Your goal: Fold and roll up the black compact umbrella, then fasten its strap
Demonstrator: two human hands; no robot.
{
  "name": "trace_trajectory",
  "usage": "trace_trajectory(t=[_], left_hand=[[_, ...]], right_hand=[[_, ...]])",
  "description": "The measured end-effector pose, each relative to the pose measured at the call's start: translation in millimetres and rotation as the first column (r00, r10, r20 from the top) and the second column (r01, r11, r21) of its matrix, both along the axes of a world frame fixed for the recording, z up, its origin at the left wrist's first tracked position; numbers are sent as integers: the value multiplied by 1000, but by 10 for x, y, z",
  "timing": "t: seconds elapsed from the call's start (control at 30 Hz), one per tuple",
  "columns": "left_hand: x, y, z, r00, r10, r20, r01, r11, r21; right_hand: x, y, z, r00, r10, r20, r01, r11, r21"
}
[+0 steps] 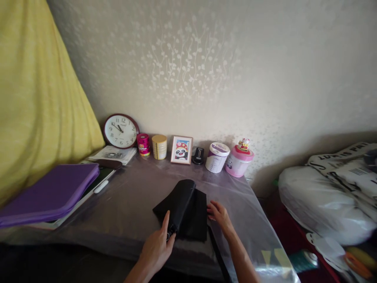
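A black fabric piece (193, 220) lies on the table, part of it rolled into a thick bundle (182, 200) across its left side. My left hand (159, 245) is closed around the near end of the roll, index finger stretched along its side. Something dark and shiny with a small ring shows at that end; I cannot make out its kind. At the fabric's right edge is my right hand (219, 216), fingers apart and loosely bent, the fingertips at or just beside the edge. A black strap (218, 253) runs from there toward the table's front.
Along the wall stand a clock (121, 131), a pink can (143, 144), a yellow-lidded tin (159, 147), a framed panda picture (182, 149), a black device (198, 155) and two tubs (216, 159). A purple folder (53, 192) lies left; a stuffed white bag (321, 200) sits right.
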State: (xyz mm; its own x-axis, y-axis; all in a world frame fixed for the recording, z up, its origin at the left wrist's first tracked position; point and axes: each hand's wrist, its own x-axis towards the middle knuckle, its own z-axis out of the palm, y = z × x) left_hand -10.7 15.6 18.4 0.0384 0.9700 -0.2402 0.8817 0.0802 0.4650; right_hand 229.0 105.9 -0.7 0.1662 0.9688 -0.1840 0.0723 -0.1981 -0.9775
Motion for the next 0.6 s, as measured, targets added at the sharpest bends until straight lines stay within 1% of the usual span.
trace_trajectory(t=[0.13, 0.23, 0.3, 0.37, 0.43, 0.5, 0.6], left_hand=[[-9, 9, 29, 1000, 13, 16, -12, 999, -41], [-16, 13, 24, 999, 19, 27, -17, 999, -45], [-17, 14, 17, 999, 24, 29, -23, 999, -45], [-14, 13, 18, 999, 31, 32, -30, 999, -41], [-8, 9, 28, 999, 35, 33, -34, 999, -33], [-2, 5, 39, 999, 30, 22, -29, 999, -33], [0, 1, 38, 1000, 19, 3, -19, 999, -34]], right_hand=[[-114, -49, 51, 1000, 3, -29, -2, 999, 34], [-189, -88, 82, 997, 25, -68, -23, 999, 30], [-241, -122, 87, 999, 47, -27, -47, 999, 19], [-293, -154, 75, 996, 77, 54, -78, 997, 25], [-342, -175, 55, 988, 99, 116, -108, 992, 67], [-391, -176, 39, 985, 97, 143, -118, 983, 141], [-491, -134, 48, 982, 49, 185, -98, 960, 264]])
